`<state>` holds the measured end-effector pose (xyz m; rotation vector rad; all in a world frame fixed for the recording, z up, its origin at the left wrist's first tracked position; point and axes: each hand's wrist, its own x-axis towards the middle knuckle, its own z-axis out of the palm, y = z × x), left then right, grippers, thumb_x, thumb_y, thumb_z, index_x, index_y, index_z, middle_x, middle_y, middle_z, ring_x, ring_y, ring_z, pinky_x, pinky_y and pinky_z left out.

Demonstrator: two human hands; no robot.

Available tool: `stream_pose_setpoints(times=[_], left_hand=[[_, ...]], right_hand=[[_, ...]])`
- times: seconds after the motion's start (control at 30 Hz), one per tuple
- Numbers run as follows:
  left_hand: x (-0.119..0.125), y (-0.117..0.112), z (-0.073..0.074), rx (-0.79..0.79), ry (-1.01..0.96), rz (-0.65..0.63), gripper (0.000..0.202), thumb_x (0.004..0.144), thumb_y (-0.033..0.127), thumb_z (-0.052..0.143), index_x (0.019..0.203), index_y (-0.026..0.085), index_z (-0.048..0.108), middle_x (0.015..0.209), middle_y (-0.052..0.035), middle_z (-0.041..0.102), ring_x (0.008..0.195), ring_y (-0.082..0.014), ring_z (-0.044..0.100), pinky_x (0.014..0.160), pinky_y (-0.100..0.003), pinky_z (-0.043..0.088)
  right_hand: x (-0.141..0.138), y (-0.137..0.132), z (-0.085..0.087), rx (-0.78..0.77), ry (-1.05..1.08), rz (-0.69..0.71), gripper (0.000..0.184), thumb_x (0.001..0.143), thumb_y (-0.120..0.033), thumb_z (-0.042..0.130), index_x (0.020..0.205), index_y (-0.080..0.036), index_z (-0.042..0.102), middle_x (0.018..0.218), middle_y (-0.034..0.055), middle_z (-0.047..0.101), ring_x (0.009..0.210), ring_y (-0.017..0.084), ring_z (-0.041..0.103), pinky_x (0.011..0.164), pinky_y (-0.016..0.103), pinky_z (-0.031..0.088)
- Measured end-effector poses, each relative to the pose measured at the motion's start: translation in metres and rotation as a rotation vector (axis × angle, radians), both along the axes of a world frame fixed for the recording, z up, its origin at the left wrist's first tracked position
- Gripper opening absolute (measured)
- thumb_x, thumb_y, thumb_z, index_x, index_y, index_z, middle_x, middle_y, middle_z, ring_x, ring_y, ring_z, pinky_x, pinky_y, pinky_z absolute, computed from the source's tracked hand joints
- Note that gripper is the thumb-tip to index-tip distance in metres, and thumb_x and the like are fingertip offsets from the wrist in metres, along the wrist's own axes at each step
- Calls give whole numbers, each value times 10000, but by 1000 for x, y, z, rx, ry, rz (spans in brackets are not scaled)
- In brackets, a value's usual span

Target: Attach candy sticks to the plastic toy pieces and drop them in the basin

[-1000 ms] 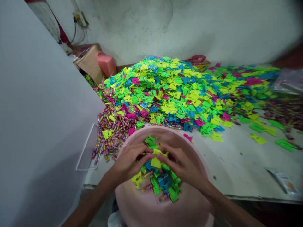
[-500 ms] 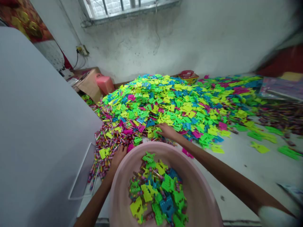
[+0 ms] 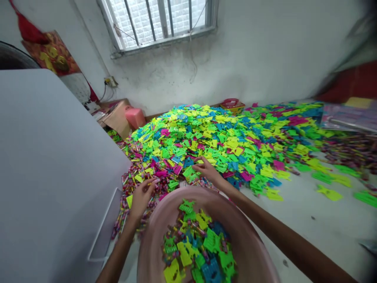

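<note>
My left hand [image 3: 143, 195] is raised over a heap of small tubes, thumb and fingers pinched on a small pinkish tube [image 3: 156, 180]. To its right, my right hand [image 3: 207, 171] has its fingers curled at the edge of a flat green plastic piece [image 3: 190, 174] and seems to grip it, low in front of the large pile. Directly below both hands stands a pink tub [image 3: 250, 239]. Inside lie green, yellow and blue plastic pieces [image 3: 212, 240] mixed with small tubes.
A large pile [image 3: 206, 133] of bright plastic pieces leans toward the wall. Small multicoloured tubes [image 3: 129, 212] lie at its left. A white panel [image 3: 59, 165] blocks the left side. Behind are a red container [image 3: 135, 118] and a barred window [image 3: 161, 19].
My left hand has lifted from the tubes beside the tub's rim, now with a tube in its fingers. My right hand has risen slightly with a green piece. The view has tilted upward.
</note>
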<state>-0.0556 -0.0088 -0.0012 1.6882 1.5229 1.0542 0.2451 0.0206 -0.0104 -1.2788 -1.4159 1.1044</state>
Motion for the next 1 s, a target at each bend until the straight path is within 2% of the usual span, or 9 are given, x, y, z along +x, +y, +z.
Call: stream_pose_setpoints(times=[0.13, 0.3, 0.4, 0.47, 0.57, 0.67, 0.8, 0.93, 1.0], left_hand=[[46, -37, 36, 54, -134, -64, 439, 898, 542, 602, 1116, 178, 712, 972, -62, 754, 734, -172, 677, 674, -267, 536], [80, -80, 47, 101, -284, -105, 286, 920, 442, 651, 1046, 187, 683, 915, -40, 734, 723, -154, 681, 648, -235, 531], [82, -93, 50, 62, -409, -132, 258, 931, 418, 650, 1053, 192, 640, 836, -18, 714, 677, -147, 680, 612, -228, 537], [80, -99, 54, 53, -477, -130, 253, 930, 418, 653, 1052, 198, 625, 840, -13, 711, 687, -144, 684, 604, -218, 540], [74, -104, 60, 47, -476, -130, 263, 918, 418, 666, 1068, 203, 647, 875, -16, 716, 697, -134, 675, 603, -203, 533], [70, -106, 63, 22, -416, -157, 295, 920, 429, 659, 1109, 204, 688, 831, -8, 707, 643, -122, 645, 587, -202, 522], [68, -109, 62, 6, -407, -186, 313, 932, 445, 644, 1121, 202, 700, 771, 3, 684, 604, -118, 629, 571, -203, 515], [66, -113, 63, -8, -424, -206, 311, 933, 452, 639, 1099, 196, 696, 884, -28, 720, 631, -129, 657, 570, -217, 538], [64, -115, 65, -11, -431, -219, 293, 930, 443, 646, 1078, 195, 697, 890, -30, 719, 644, -131, 665, 587, -219, 550]], right_hand=[[-25, -41, 27, 10, 209, 6, 385, 785, -530, 731, 1008, -230, 636, 885, 20, 694, 821, 193, 665, 660, 289, 541], [-47, -94, 42, -109, 423, 23, 360, 779, -459, 783, 1049, -238, 694, 1033, 46, 713, 930, 216, 683, 713, 293, 562], [-51, -117, 43, -187, 541, -21, 352, 728, -400, 845, 997, -220, 705, 987, 40, 709, 912, 209, 690, 733, 284, 574], [-51, -126, 44, -196, 581, -59, 427, 734, -419, 840, 1083, -230, 682, 1014, 40, 705, 860, 208, 705, 705, 305, 596], [-49, -133, 45, -230, 626, -18, 575, 779, -449, 802, 1282, -277, 584, 1008, 32, 715, 640, 179, 690, 534, 307, 578], [-46, -135, 47, -293, 636, 36, 564, 813, -465, 779, 1307, -287, 574, 886, 19, 733, 538, 158, 644, 441, 265, 504], [-44, -140, 54, -373, 690, 230, 476, 943, -619, 528, 1188, -247, 694, 931, 75, 763, 671, 198, 698, 511, 283, 513], [-44, -148, 59, -235, 518, 165, 374, 838, -461, 760, 1164, -280, 738, 1140, 53, 746, 1004, 229, 705, 765, 295, 549], [-45, -149, 57, -177, 405, 101, 369, 792, -396, 819, 1137, -285, 749, 1120, 37, 748, 1055, 238, 688, 835, 300, 534]])
